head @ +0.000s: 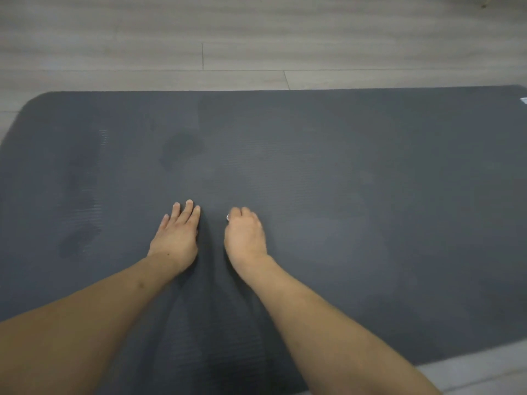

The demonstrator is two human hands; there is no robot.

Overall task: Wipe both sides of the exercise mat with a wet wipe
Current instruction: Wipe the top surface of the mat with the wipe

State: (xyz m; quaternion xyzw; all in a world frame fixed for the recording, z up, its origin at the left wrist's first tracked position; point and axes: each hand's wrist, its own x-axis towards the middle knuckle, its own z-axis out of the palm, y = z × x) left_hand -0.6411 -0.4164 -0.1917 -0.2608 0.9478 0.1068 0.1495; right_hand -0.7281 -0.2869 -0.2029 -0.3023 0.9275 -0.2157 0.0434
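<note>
The dark grey foam exercise mat point(313, 172) runs out of frame at the left, right and bottom edges. Only a white sliver of wet wipe point(227, 216) shows — the curled right hand point(245, 235) hides the rest. A small white tag point(523, 100) at the right edge is cut off — unreadable.

Free room and obstacles, located relative to the exercise mat point(313, 166). The mat lies flat on the wood-look floor point(256, 38), its surface unbroken toward its far edge and its rounded far-left corner, leaving open passage across it in every direction. Near the mat's middle, toward its near edge, the left hand point(178, 238) lies flat with straight fingers and the right hand point(245, 238) is curled over a white scrap, a narrow gap between them. Both forearms cross the mat's near part. A small white tag point(523, 100) sits at the mat's far-right edge.
</note>
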